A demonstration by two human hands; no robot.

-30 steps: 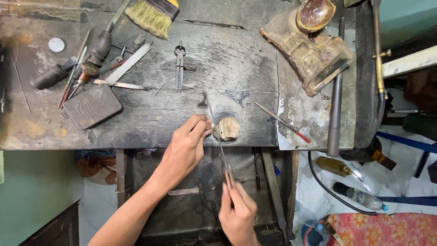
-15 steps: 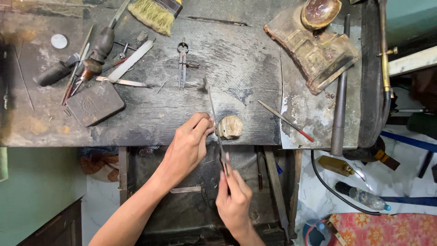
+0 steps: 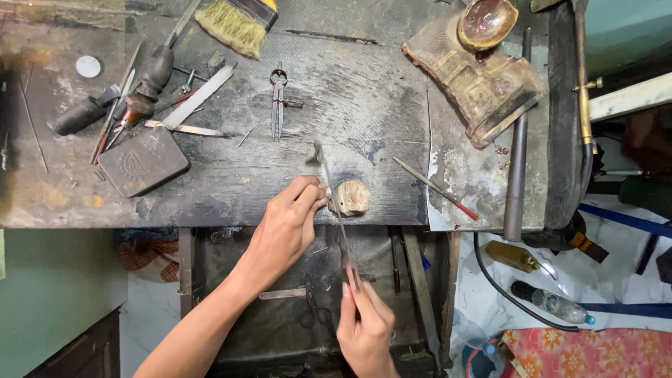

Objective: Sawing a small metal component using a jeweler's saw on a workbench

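Workshop: scarred bench (image 3: 210, 189) w/ hand tools (image 3: 278, 98)

A long, thin metal file (image 3: 334, 203) runs slantwise from the dark table top down past its front edge — its upper tip lies on the worn surface, its lower end sits in the right hand (image 3: 365, 329), fingers closed around it. Its middle crosses the small pale wooden peg (image 3: 350, 197), a rounded, worn stub at the table's front edge. Beside the peg, the left hand (image 3: 285, 229) pinches something tiny against it — too small to make out.
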